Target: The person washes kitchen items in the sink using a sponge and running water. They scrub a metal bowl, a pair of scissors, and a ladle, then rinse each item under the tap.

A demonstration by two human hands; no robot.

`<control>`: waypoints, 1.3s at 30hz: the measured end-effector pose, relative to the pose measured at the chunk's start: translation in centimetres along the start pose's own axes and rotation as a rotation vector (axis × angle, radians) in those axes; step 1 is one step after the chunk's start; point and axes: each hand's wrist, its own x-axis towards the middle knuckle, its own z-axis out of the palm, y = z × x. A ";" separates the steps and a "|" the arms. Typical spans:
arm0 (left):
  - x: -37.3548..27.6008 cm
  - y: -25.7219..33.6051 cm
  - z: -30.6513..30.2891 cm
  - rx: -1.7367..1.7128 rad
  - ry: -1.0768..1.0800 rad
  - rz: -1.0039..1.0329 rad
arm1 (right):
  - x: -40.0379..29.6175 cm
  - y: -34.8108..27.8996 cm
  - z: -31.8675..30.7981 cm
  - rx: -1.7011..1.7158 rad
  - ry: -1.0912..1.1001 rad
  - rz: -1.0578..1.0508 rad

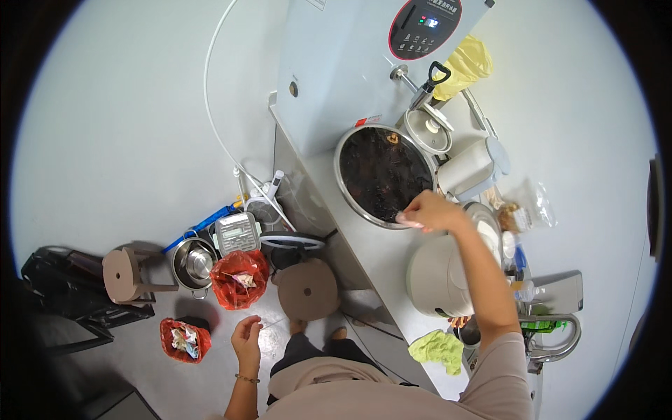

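On the counter stands a wide round steel basin [344, 191] filled with dark liquid and dark pieces; a small tan piece lies near its far edge. My right hand [430, 212] is at the basin's near right rim, fingertips pinched together over the dark contents. Whether something small is between those fingers cannot be told. My left hand [247, 333] hangs low at the left, away from the counter, fingers curled loosely and thumb raised, with nothing visible in it.
A water boiler [336, 68] with a tap [420, 97] stands behind the basin. Right of it are a glass lid [428, 131], a pitcher [464, 168] and a rice cooker [438, 278]. A green cloth [438, 352] lies nearer. Stools [308, 289] and red-lined bins [239, 281] occupy the floor.
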 end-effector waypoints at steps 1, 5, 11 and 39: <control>-0.1 0.0 -0.2 0.009 0.013 -0.001 | -0.1 -0.1 -2.2 0.056 -0.105 0.061; -0.3 -0.5 -0.9 0.028 0.044 0.003 | 2.4 -0.6 -6.4 0.208 0.132 -0.023; -0.9 -1.4 -1.7 -0.003 0.118 -0.015 | 10.2 0.4 -1.5 0.193 0.485 0.003; -1.3 -2.4 -2.6 -0.017 0.194 -0.050 | 12.3 2.1 -0.9 -0.028 0.441 -0.090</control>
